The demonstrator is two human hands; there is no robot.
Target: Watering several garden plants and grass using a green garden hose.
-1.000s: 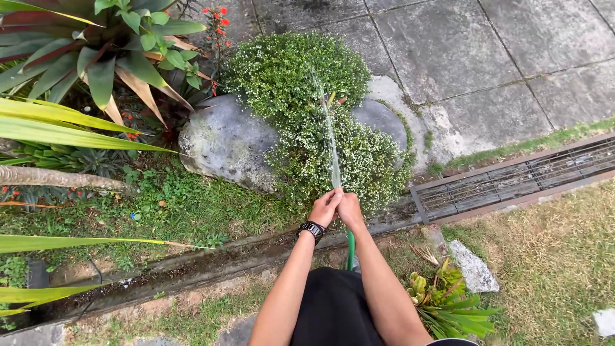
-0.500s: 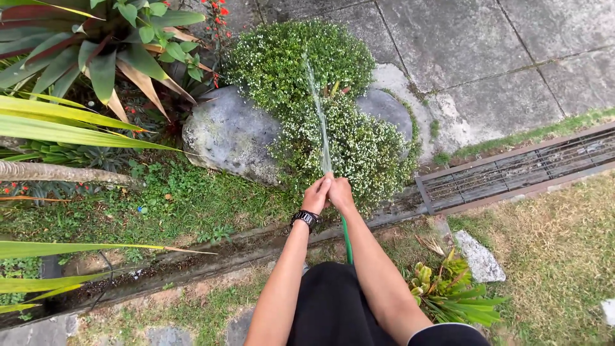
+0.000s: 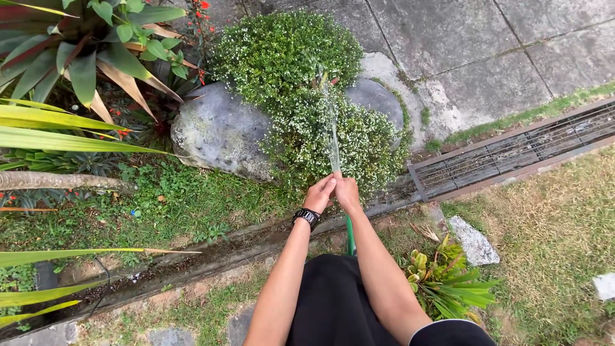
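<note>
Both hands were bunched together right at the end of a green hose point(image 3: 350, 236). The left hand point(image 3: 319, 193), the one with a black watch point(image 3: 307, 217) on the wrist, was pressed up against the right hand point(image 3: 346, 191), and the two were clamped around the nozzle end so tightly you couldn't actually see the tip between them. I couldn't tell which hand was doing the pinching; they sat about level with each other.

The hose ran almost straight up and down in the view, coming up from between the person's arms, past the black shorts point(image 3: 333, 301), into the hands. The water jet point(image 3: 332, 138) carried on along that same line, straight ahead and away from the body, thin and slightly fanned.

It landed on a small-leaved shrub with white flowers point(image 3: 301, 77), which sat directly in front of the hands, just across a narrow concrete gutter point(image 3: 211, 253). A big grey boulder point(image 3: 221, 134) was touching the shrub on the left, with broad-leaved plants point(image 3: 83, 57) beyond that. Off to the right were a metal drain grate point(image 3: 512, 157) and grey paving slabs point(image 3: 461, 45), and a small yellow-green plant point(image 3: 445, 282) sat by the right elbow on patchy grass.
</note>
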